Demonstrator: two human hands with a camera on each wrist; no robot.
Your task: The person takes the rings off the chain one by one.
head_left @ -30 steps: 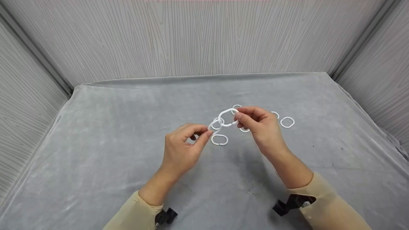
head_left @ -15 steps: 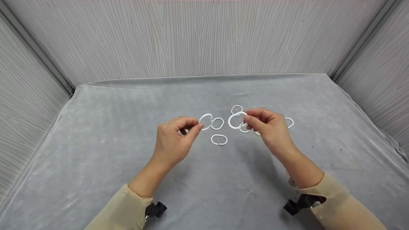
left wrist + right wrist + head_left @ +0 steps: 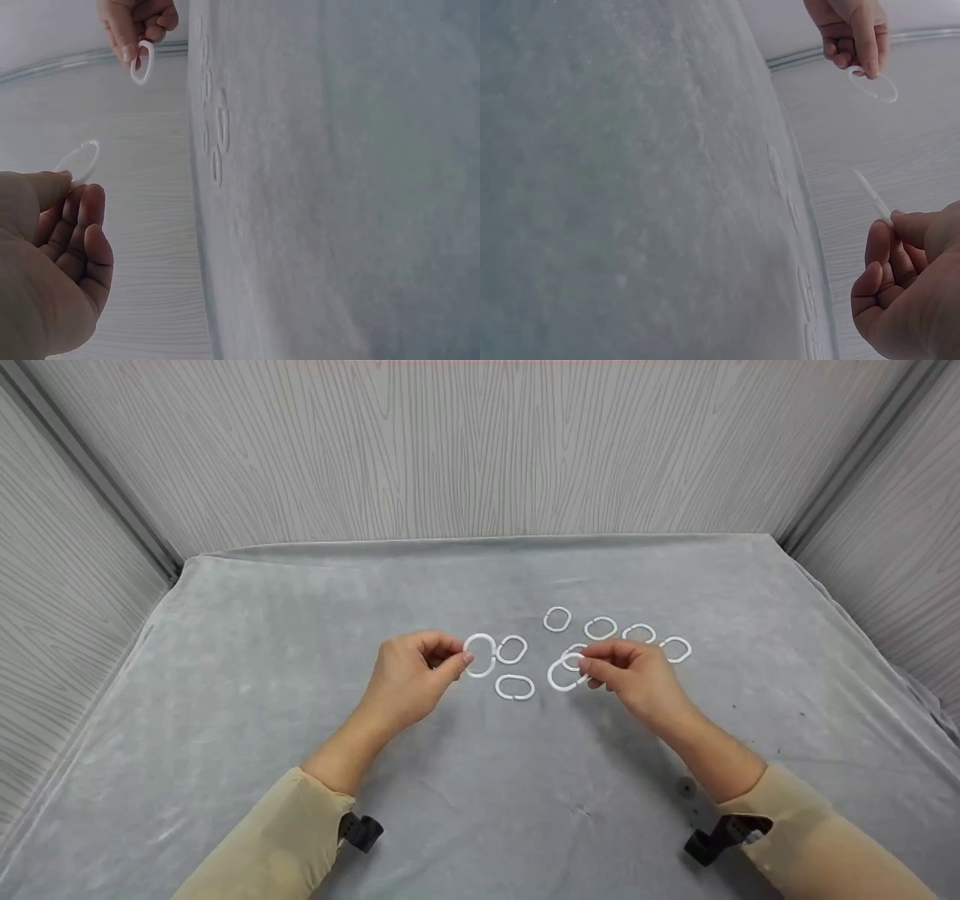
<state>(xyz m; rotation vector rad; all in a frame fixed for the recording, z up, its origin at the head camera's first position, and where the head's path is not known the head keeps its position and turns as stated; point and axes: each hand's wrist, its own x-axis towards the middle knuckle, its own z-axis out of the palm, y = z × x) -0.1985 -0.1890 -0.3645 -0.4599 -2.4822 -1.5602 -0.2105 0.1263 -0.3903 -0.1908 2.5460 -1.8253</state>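
Observation:
My left hand (image 3: 409, 679) pinches a white oval plastic chain link (image 3: 480, 635) between thumb and fingertips, its loop pointing right. In the left wrist view this link (image 3: 96, 154) is up off the cloth. Opposite, my right hand (image 3: 637, 675) pinches a second white link (image 3: 550, 675) by its right end; a small gap shows in its lower side. The right wrist view shows that link (image 3: 870, 193) nearly edge-on. The two held links are apart. Between the hands, two loose links lie on the cloth, the upper one (image 3: 512, 637) and the lower one (image 3: 514, 699).
Several more white links lie beyond and beside the right hand, among them a far one (image 3: 556, 608), one (image 3: 600, 618) to its right and the rightmost (image 3: 688, 649). One link is partly covered behind the right hand's link. Grey cloth (image 3: 300, 622) covers the table; pale panels (image 3: 480, 450) stand around it.
Two links that overlapped in view between the hands are now apart. The left hand has moved left and the right hand right and slightly down, each keeping its own link.

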